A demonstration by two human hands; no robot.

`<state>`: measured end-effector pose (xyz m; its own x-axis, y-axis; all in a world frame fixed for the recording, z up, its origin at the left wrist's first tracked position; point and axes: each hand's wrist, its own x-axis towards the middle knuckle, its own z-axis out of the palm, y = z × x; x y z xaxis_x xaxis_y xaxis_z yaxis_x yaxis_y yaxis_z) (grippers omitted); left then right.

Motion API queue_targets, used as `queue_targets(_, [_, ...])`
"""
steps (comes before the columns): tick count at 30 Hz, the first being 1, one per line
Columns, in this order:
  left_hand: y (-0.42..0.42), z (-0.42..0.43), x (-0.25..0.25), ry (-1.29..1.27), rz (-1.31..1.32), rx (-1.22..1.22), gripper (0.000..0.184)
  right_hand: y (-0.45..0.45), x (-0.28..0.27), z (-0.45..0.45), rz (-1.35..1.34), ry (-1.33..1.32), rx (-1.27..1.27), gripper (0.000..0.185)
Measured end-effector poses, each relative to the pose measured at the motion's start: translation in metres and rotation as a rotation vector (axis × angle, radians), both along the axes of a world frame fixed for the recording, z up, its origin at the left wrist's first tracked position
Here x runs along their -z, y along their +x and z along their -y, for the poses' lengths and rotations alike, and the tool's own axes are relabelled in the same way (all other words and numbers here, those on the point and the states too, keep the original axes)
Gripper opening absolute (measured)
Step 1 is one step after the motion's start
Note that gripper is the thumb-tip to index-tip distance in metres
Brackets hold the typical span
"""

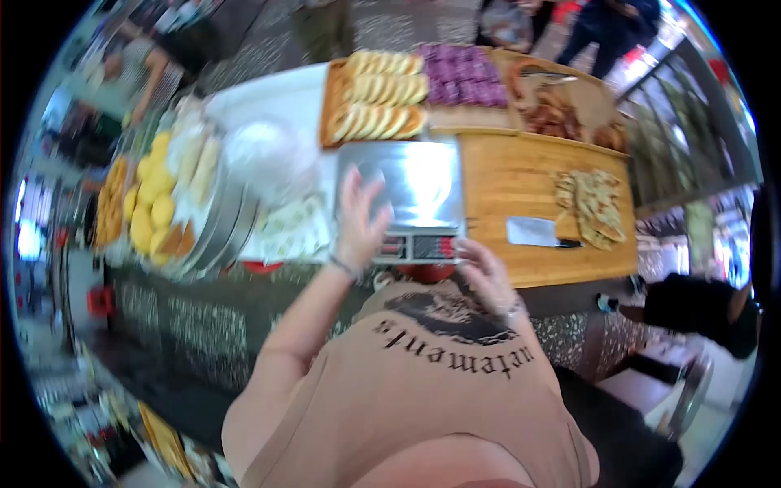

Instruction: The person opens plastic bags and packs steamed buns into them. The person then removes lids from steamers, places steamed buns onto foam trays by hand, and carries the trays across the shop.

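Perhaps "tements" on shirt point(407, 398); hands point(364, 220) point(486, 276) near scale point(399, 195).

Scale plate point(399, 183) bare, open from above. Bread tray point(336, 102) blocks far side; plastic bags point(272, 159) bulge at left. Right: cutting board point(504, 179) has a bare stretch between scale and knife point(533, 231); flatbread point(596, 207) blocks beyond the knife.

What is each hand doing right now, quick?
Left hand: open, fingers spread over the scale, nothing visible in it.
Right hand: looks open, near the scale's keypad, no held item visible.
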<state>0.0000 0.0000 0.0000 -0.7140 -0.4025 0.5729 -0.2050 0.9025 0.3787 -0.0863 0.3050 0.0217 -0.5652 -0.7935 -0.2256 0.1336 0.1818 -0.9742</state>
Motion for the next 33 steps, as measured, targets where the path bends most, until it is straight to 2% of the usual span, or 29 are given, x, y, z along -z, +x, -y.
queue_targets(1, [0.02,-0.014,0.001,0.027,0.029,-0.057,0.076,-0.012,-0.011,-0.023,0.01,0.098,-0.008,0.044])
queue_targets(2, [0.021,0.001,-0.031,0.088,-0.043,-0.161,0.067,-0.02,-0.014,-0.047,0.008,0.147,0.024,0.042])
queue_targets(3, [0.056,0.121,-0.07,-0.084,-0.018,-0.271,0.064,0.017,0.039,0.034,0.052,0.027,0.073,0.041])
queue_targets(4, [0.054,0.146,-0.075,-0.072,-0.038,-0.379,0.062,0.014,0.039,0.015,0.045,0.058,0.055,0.041])
queue_targets(6, [0.058,0.185,-0.06,-0.19,0.012,-0.437,0.045,0.02,0.034,-0.012,0.101,0.186,0.076,0.039])
queue_targets(7, [0.062,0.214,-0.057,-0.188,0.026,-0.439,0.045,0.025,0.038,-0.009,0.113,0.192,0.071,0.039])
queue_targets(9, [0.067,0.254,-0.056,0.03,0.62,-0.383,0.026,0.032,0.048,-0.001,0.073,0.2,0.026,0.038])
queue_targets(10, [0.071,0.257,-0.053,0.036,0.63,-0.383,0.026,0.036,0.051,0.003,0.082,0.208,0.024,0.038])
queue_targets(12, [0.081,0.266,-0.054,-0.255,0.164,-0.391,0.016,0.041,0.055,0.018,0.002,0.196,0.014,0.038])
queue_targets(13, [0.087,0.27,-0.053,-0.253,0.17,-0.391,0.016,0.044,0.056,0.025,0.008,0.199,0.013,0.038])
queue_targets(15, [0.093,0.272,-0.052,-0.207,-0.16,-0.461,0.016,0.046,0.054,0.037,-0.005,0.174,0.026,0.036])
queue_targets(16, [0.097,0.273,-0.056,-0.202,-0.157,-0.461,0.016,0.046,0.054,0.041,-0.003,0.179,0.026,0.036])
queue_targets(18, [0.112,0.282,-0.073,0.928,-0.831,-0.575,0.019,0.047,0.054,0.056,-0.081,0.165,0.06,0.034])
queue_targets(19, [0.118,0.287,-0.069,0.923,-0.834,-0.581,0.019,0.046,0.052,0.064,-0.08,0.163,0.052,0.034])
queue_targets(21, [0.122,0.299,-0.056,0.179,0.188,-0.566,0.02,0.038,0.046,0.083,-0.147,0.196,0.055,0.032])
queue_targets(22, [0.125,0.308,-0.054,0.176,0.181,-0.567,0.02,0.035,0.043,0.095,-0.143,0.193,0.004,0.033])
queue_targets(23, [0.13,0.318,-0.053,-0.021,0.15,-0.524,0.022,0.031,0.037,0.108,-0.146,0.191,0.003,0.033])
queue_targets(24, [0.135,0.324,-0.054,-0.219,0.117,-0.477,0.023,0.029,0.026,0.129,-0.322,0.241,-0.136,0.033])
queue_targets(25, [0.133,0.321,-0.06,-0.221,0.117,-0.476,0.023,0.028,0.016,0.153,-0.494,0.291,-0.275,0.033])
queue_targets(27, [0.121,0.309,-0.078,0.734,-0.234,-0.462,0.024,0.023,-0.006,0.235,-0.824,0.227,-0.442,0.037])
queue_targets(28, [0.12,0.308,-0.075,0.73,-0.246,-0.462,0.024,0.023,-0.001,0.267,-0.79,0.167,-0.42,0.04])
queue_targets(29, [0.12,0.307,-0.065,0.754,-0.317,-0.481,0.027,0.019,0.021,0.304,-0.98,0.07,-0.372,0.043])
queue_targets(30, [0.121,0.305,-0.052,0.782,-0.387,-0.503,0.029,0.019,0.028,0.345,-0.962,-0.04,-0.358,0.045])
queue_targets(31, [0.122,0.295,-0.041,0.783,-0.392,-0.508,0.029,0.021,0.025,0.376,-0.984,-0.013,-0.333,0.049])
queue_targets(33, [0.127,0.273,-0.027,0.037,0.009,-0.414,0.027,0.026,0.024,0.426,-1.01,0.013,-0.301,0.052])
